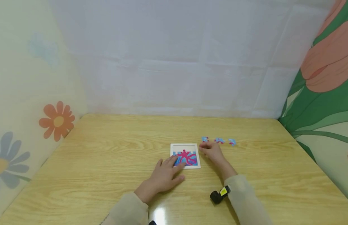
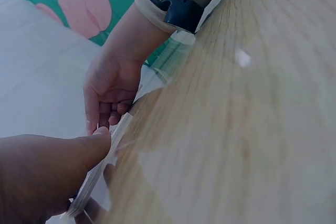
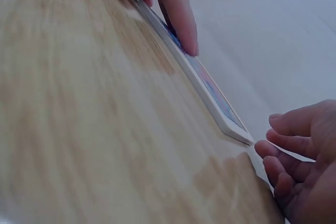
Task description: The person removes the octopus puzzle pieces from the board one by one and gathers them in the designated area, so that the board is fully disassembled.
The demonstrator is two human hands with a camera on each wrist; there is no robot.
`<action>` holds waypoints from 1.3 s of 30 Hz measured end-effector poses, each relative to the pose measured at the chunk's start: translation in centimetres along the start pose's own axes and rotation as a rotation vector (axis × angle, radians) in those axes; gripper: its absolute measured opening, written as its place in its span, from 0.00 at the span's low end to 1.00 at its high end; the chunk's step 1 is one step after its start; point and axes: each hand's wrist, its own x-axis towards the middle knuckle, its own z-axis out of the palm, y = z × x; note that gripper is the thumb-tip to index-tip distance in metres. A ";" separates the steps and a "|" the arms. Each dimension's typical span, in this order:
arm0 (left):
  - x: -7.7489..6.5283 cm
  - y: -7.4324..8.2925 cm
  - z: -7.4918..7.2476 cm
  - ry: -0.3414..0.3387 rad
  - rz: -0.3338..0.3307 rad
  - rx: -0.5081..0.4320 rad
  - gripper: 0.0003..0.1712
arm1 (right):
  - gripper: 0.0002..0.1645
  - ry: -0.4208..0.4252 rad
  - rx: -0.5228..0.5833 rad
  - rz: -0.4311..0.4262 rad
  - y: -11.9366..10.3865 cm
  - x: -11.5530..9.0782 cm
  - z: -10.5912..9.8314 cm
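Observation:
A square white-framed jigsaw puzzle (image 1: pixel 198 156) lies on the table, its lower part filled with pink and blue pieces and a bare white strip along the top. My left hand (image 1: pixel 164 176) rests across its lower left, fingers spread on the picture and frame; in the right wrist view a left fingertip (image 3: pixel 190 45) presses on the picture. Just beyond the frame's right side is my right hand (image 1: pixel 214 153), fingers loosely bent, with nothing visible between them. Three loose puzzle pieces lie in a row near it: the left piece (image 1: pixel 205 138), middle piece (image 1: pixel 219 140) and right piece (image 1: pixel 232 142).
The wooden table (image 1: pixel 106 140) runs back to a white cloth backdrop (image 1: pixel 174 78). Flower-patterned walls stand at both sides. A black camera (image 1: pixel 216 197) is strapped to the right wrist, over the sleeve.

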 end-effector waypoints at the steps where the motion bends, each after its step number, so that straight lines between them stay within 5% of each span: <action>1: 0.0 0.0 0.0 -0.001 0.001 0.008 0.29 | 0.08 -0.014 0.005 -0.032 0.2 -0.1 0.0; 12: 0.1 -0.1 0.3 0.007 0.002 0.030 0.29 | 0.10 -0.063 -0.272 -0.105 -2.9 -2.4 0.7; 39: 0.3 0.4 0.8 0.024 0.080 0.024 0.33 | 0.10 -0.105 -0.436 -0.173 -3.4 -3.1 0.9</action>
